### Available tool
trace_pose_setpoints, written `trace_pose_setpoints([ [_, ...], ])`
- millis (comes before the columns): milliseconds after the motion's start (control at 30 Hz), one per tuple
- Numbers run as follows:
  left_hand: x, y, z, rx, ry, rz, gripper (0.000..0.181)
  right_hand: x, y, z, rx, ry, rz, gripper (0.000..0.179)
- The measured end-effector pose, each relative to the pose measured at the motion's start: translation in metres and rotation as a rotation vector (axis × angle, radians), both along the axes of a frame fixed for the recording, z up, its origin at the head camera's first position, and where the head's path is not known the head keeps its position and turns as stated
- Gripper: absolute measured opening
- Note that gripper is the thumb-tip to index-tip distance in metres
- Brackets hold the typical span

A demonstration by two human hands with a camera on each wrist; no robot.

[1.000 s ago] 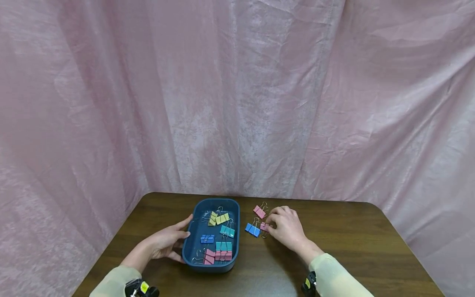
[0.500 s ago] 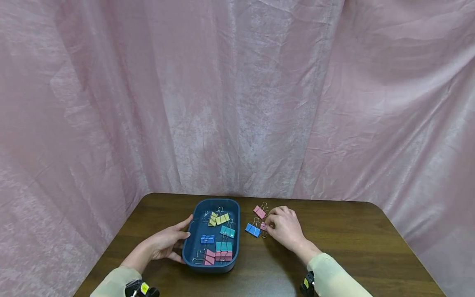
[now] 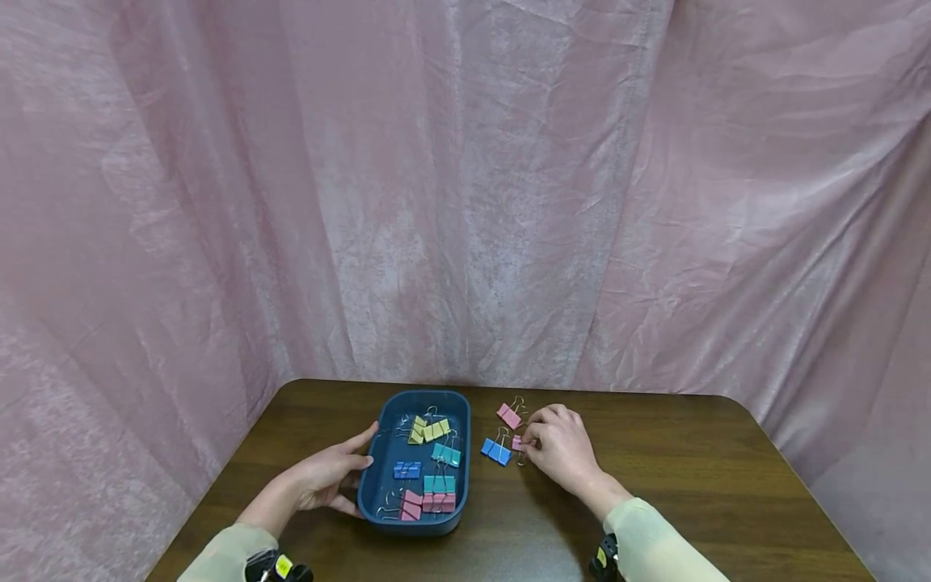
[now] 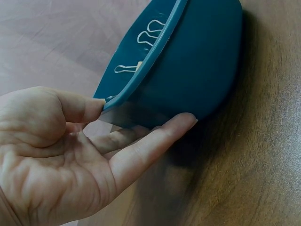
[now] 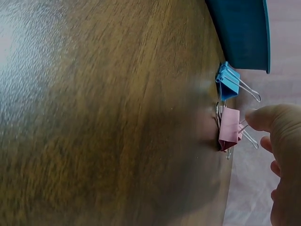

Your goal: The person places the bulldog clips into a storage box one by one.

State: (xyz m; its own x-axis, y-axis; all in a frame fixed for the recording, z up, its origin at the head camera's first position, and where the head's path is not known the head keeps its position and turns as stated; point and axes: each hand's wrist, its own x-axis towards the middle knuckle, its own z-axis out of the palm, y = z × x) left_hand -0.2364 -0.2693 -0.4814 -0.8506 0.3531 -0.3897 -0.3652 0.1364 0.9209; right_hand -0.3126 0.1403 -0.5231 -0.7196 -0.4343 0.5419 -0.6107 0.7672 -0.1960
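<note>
My left hand holds the left side of a dark blue plastic box. The left wrist view has the thumb at the rim and the fingers along the outer wall. At the right, my right hand pinches a small pink binder clip on the table; its fingertips partly hide the clip in the head view. Beside that clip lies a blue binder clip, handles up. Farther back is another pink binder clip.
Inside the box lie yellow binder clips, teal ones, a blue one and pink ones. The brown wooden table has its far edge against a pink curtain.
The pink clip at my right fingertips has shifted very slightly. My left hand and the box stay in place.
</note>
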Motion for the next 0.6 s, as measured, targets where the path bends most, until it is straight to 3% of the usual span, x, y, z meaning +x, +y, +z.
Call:
trace_pose_setpoints([
  [267,-0.0009,-0.0007,-0.0016,-0.003,-0.005,0.005,0.068,-0.0012,0.0041,-0.0022,-0.016,0.085,0.019,0.012],
  [600,-0.0029,-0.0016,-0.0043,0.008,-0.012,0.011,0.068,-0.0036,0.0078,-0.0019,-0.012,0.115,0.023,0.012],
])
